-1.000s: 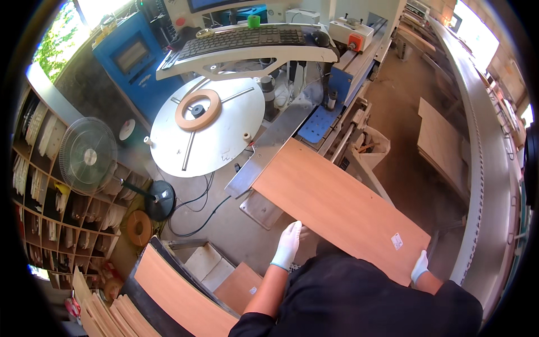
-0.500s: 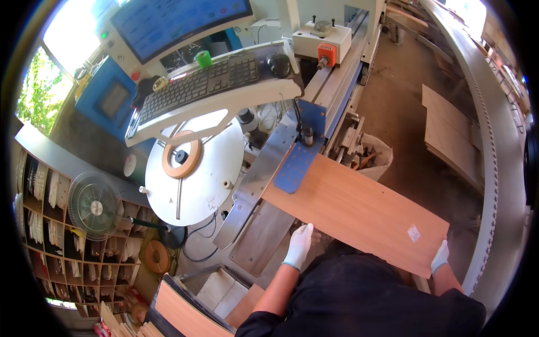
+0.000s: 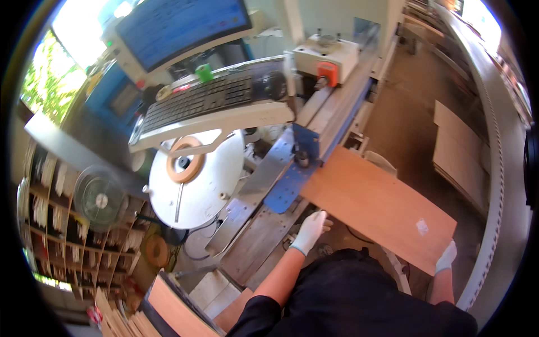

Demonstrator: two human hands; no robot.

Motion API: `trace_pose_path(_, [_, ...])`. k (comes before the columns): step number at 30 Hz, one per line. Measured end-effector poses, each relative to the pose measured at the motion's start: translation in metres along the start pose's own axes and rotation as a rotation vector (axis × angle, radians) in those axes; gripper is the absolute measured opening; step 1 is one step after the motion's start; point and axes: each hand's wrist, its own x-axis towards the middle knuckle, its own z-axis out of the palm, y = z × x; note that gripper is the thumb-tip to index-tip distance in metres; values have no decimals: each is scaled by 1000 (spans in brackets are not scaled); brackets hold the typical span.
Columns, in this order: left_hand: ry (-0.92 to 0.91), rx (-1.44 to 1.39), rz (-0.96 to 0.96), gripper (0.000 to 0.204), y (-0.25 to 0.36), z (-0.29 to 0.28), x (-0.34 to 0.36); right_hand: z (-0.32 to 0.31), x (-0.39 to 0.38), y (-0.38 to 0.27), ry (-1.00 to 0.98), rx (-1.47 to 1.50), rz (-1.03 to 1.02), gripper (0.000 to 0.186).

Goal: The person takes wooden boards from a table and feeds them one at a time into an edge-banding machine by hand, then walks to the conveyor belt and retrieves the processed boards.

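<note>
I hold a long wood-look board (image 3: 379, 208) with a small white label near its right end. Its far left end lies against or under a blue perforated plate (image 3: 286, 191) on the machine's metal rail (image 3: 247, 188). My left hand (image 3: 313, 230), in a white glove, is closed at the board's near long edge, thumb up, fingertips partly hidden. My right hand (image 3: 445, 255), also gloved, grips the board's right end, its fingers partly under it.
A monitor, keyboard shelf (image 3: 210, 115), orange-fronted machine head (image 3: 328, 70) and white reel disc (image 3: 205, 191) sit ahead. A fan (image 3: 100, 199) and cubby shelving (image 3: 53, 222) are left. More boards (image 3: 174, 306) stand lower left; leaning panels (image 3: 455, 151) and a long metal beam are right.
The board's far end has moved from the bare metal ledge to the blue plate and rail, slightly rightward in view. Both hands moved with it. The view shifted, showing more monitor.
</note>
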Motion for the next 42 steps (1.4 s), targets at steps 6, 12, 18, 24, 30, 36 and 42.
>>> trace_pose_path(6, [-34,-52,97,38,-57,-11,-34,142,-87,-82,321,-1377,-401,46])
trace_pose_path(12, [222,585,-6,41,-128,-49,-133,285,-126,-52,-617,-727,-1040,44])
trace_pose_path(18, [612,582,-613,50,-259,-111,-259,432,-380,-37,-1587,-261,-1441,16])
trace_pose_path(24, [1193,92,-408,49,-342,-96,-382,412,-504,39,-1876,-228,-1320,15])
trace_pose_path(30, [1179,23,-569,52,-533,-9,-425,320,-606,109,-2464,-456,-986,12])
trace_pose_path(36, [1153,-216,-543,51,-527,37,-466,266,-698,180,-2929,-754,-990,19])
trace_pose_path(42, [1435,-518,-599,43,-557,57,-501,265,-805,243,-3150,-644,-1101,20])
